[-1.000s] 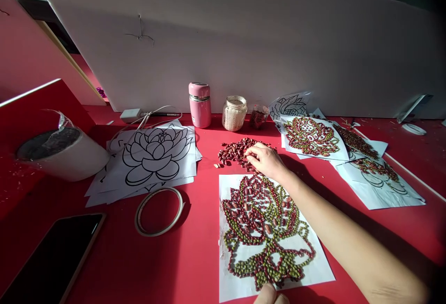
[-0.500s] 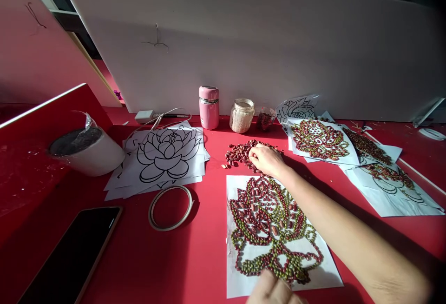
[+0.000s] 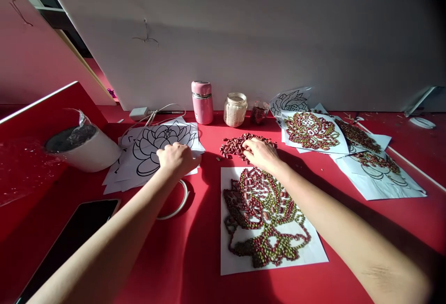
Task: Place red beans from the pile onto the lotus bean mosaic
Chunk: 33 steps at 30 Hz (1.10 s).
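Note:
My right hand reaches into a pile of speckled dark-red kidney beans, its fingers bent and closed over beans at the pile's near side. My left hand is above a stack of papers with a black lotus outline. Its fingers are curled, and anything in them is hidden. Below my right hand lies a white sheet bearing a flower picture of red and green beans. My left forearm covers part of a tape roll.
At the back stand a pink flask, a glass jar and a small cup of dark beans. Other bean pictures lie to the right. A tilted white container and a phone are on the left.
My left hand has moved from the bottom edge of the bean picture up and left to the lotus papers. My right hand stays at the bean pile. The view has shifted slightly.

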Each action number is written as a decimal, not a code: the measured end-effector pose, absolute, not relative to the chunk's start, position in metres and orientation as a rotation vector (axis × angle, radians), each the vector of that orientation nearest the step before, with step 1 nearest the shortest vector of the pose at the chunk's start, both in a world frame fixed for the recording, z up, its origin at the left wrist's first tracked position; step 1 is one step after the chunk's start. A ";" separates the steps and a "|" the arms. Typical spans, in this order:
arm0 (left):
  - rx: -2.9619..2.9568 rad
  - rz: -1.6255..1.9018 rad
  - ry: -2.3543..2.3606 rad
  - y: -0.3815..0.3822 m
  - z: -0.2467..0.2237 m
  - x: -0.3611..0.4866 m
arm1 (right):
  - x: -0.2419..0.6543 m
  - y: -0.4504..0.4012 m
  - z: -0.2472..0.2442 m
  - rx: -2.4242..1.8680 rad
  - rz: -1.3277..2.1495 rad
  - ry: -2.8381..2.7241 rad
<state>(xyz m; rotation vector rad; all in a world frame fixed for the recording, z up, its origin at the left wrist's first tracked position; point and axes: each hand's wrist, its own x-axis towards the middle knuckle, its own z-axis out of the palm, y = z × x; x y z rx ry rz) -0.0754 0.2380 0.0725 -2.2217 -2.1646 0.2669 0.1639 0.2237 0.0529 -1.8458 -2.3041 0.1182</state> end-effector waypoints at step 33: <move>-1.791 -0.392 -2.302 0.255 0.143 -0.154 | 0.110 0.207 0.074 -1.512 0.472 -2.241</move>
